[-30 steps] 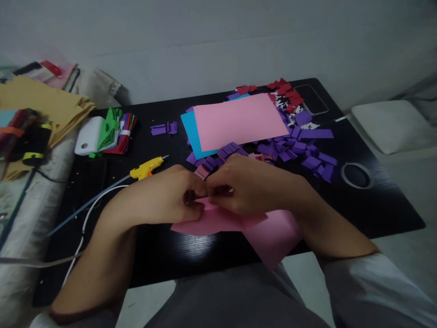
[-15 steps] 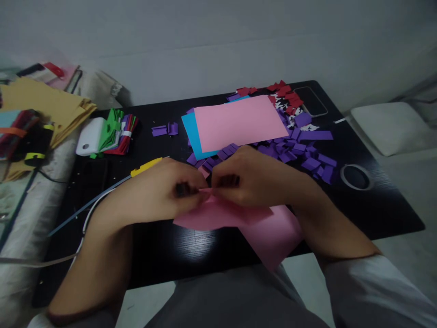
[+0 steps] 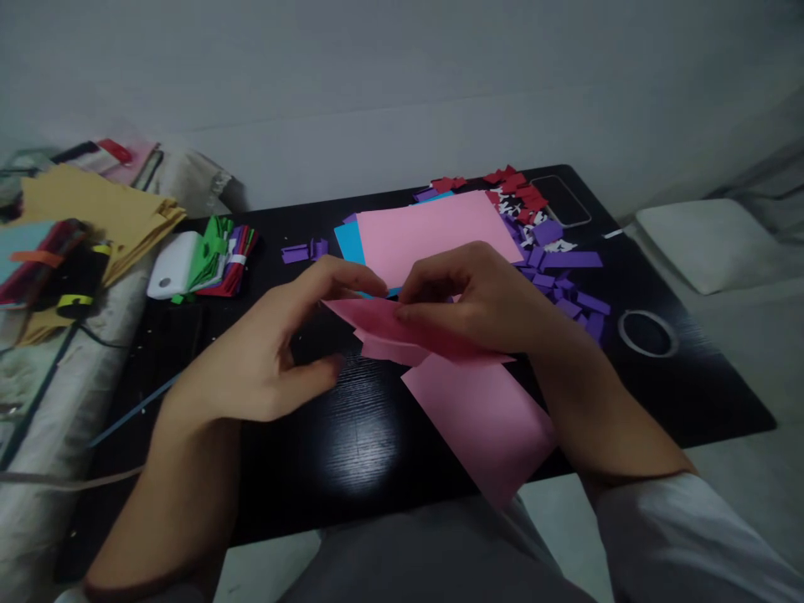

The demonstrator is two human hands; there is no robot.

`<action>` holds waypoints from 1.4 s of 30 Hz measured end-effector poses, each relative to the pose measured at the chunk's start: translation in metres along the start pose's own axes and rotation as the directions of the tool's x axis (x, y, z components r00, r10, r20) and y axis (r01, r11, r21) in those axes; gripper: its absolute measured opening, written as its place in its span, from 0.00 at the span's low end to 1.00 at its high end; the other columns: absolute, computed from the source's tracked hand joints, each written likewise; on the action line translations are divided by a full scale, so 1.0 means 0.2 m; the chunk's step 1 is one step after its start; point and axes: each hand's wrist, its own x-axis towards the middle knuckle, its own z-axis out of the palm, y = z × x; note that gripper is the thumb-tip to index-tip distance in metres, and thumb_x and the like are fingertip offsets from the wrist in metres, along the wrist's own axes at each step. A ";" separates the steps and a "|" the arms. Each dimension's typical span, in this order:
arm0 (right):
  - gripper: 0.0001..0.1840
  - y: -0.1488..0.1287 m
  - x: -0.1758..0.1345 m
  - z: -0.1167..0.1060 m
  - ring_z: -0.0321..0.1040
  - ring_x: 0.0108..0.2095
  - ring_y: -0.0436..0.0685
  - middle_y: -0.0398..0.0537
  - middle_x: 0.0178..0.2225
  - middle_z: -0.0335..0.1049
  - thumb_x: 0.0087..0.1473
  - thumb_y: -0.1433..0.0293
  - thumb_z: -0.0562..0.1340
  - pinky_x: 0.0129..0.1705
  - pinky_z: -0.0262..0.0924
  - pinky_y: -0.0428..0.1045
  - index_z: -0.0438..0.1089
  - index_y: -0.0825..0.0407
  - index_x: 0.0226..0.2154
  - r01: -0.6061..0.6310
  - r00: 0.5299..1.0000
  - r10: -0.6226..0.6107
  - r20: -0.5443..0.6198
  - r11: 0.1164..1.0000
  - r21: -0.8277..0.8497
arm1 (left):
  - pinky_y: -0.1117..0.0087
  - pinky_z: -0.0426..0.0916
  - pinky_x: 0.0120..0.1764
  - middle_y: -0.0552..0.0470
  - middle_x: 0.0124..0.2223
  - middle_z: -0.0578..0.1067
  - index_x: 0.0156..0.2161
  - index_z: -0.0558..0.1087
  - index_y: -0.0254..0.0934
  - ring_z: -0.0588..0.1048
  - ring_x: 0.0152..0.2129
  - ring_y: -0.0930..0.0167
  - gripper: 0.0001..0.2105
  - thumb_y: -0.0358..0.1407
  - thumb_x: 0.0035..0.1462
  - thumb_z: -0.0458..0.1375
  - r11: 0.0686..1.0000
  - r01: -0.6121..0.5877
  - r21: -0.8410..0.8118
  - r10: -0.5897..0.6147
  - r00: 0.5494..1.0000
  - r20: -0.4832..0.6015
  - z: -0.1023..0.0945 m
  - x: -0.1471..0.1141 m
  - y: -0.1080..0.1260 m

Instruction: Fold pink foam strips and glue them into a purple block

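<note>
Between thumb and fingers, my right hand point(image 3: 474, 297) pinches a piece of folded pink paper point(image 3: 402, 331), raised over the black table. My left hand point(image 3: 286, 343) is beside the paper's left end, its thumb and fingers spread apart; whether a fingertip brushes the paper I cannot tell. Below the held piece, another pink sheet point(image 3: 481, 427) lies by the table's near edge under my right wrist. Beyond my hands a larger pink sheet point(image 3: 433, 230) rests on blue paper point(image 3: 352, 243).
Folded purple paper pieces point(image 3: 571, 260) and red scraps point(image 3: 521, 193) are heaped at the back right, near a roll of tape point(image 3: 648, 333). On the left are bundled green strips point(image 3: 213, 251), a white case point(image 3: 172, 266) and tan paper point(image 3: 94, 205). The black table point(image 3: 301, 477) spans the front.
My left hand has let go of the pink paper, moved left and opened. My right hand still pinches the paper, now higher and tilted, with its folded layers showing.
</note>
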 end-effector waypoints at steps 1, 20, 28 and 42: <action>0.06 0.00 0.00 0.00 0.73 0.30 0.52 0.44 0.27 0.79 0.55 0.68 0.69 0.31 0.63 0.46 0.80 0.53 0.30 0.001 1.000 -0.001 -0.006 1.000 0.015 | 0.63 0.74 0.53 0.47 0.56 0.78 0.57 0.71 0.43 0.78 0.53 0.61 0.24 0.31 0.55 0.64 0.998 0.005 0.062 -0.004 1.000 -0.018 0.01 0.00 0.00; 0.08 0.01 0.01 0.02 0.73 0.31 0.53 0.45 0.29 0.79 0.51 0.66 0.73 0.31 0.66 0.46 0.77 0.53 0.27 0.018 0.992 0.018 -0.125 0.959 0.282 | 0.73 0.74 0.38 0.56 0.38 0.81 0.52 0.75 0.41 0.79 0.33 0.73 0.18 0.31 0.58 0.72 0.949 0.087 -0.304 -0.154 0.967 -0.204 0.06 0.01 -0.08; 0.08 0.01 0.02 0.04 0.72 0.31 0.52 0.44 0.29 0.77 0.51 0.66 0.72 0.29 0.63 0.45 0.76 0.52 0.29 0.013 0.988 0.043 -0.150 0.937 0.349 | 0.68 0.75 0.44 0.54 0.43 0.81 0.52 0.76 0.43 0.79 0.38 0.71 0.18 0.29 0.59 0.70 0.930 0.021 -0.366 -0.127 0.955 -0.268 0.09 0.02 -0.06; 0.05 0.04 0.02 0.09 0.70 0.32 0.53 0.42 0.29 0.74 0.51 0.70 0.71 0.34 0.66 0.47 0.75 0.51 0.28 0.111 0.981 -0.049 -0.186 0.934 0.339 | 0.77 0.77 0.34 0.56 0.35 0.81 0.49 0.77 0.39 0.80 0.28 0.76 0.12 0.30 0.61 0.69 0.897 -0.004 -0.443 -0.169 0.921 -0.350 0.11 0.03 -0.08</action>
